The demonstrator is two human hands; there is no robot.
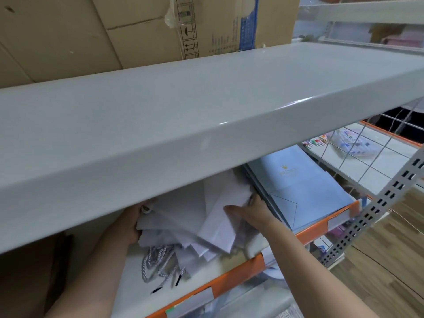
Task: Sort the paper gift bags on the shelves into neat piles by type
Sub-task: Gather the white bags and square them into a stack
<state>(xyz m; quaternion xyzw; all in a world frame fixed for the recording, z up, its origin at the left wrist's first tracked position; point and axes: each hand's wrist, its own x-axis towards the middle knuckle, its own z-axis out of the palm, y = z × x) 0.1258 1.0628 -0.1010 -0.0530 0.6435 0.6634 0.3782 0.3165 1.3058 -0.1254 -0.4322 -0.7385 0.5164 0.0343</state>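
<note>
Hands reach in under a wide pale-grey metal shelf board (pixel 183 115) that fills the middle of the view. On the white lower shelf (pixel 133 283), edged by an orange front rail (pixel 229 275), lies a loose, fanned heap of flat white paper gift bags (pixel 197 221), their corners pointing different ways. The left hand (pixel 130 223) holds the heap's left edge; its fingers are hidden behind the paper and the board above, so how tightly it grips cannot be told. The right hand (pixel 247 210) lies on the heap's right side, its thumb stretched flat across the top bag and its fingers curled round the bags' right edge, grasping them. Just beside that hand, touching the white heap's right flank, sits a tidy stack of flat light-blue paper gift bags (pixel 298 187) with a small gold crown mark on top, reaching to the rail. Grey twisted cord handles (pixel 160 260) with black tips spill from the white bags toward the front of the shelf. Brown cardboard boxes (pixel 142 28) stand on the upper board. To the right are a white perforated upright post (pixel 378 214), a wire mesh panel (pixel 358 145) and wood-pattern flooring (pixel 390 260).
</note>
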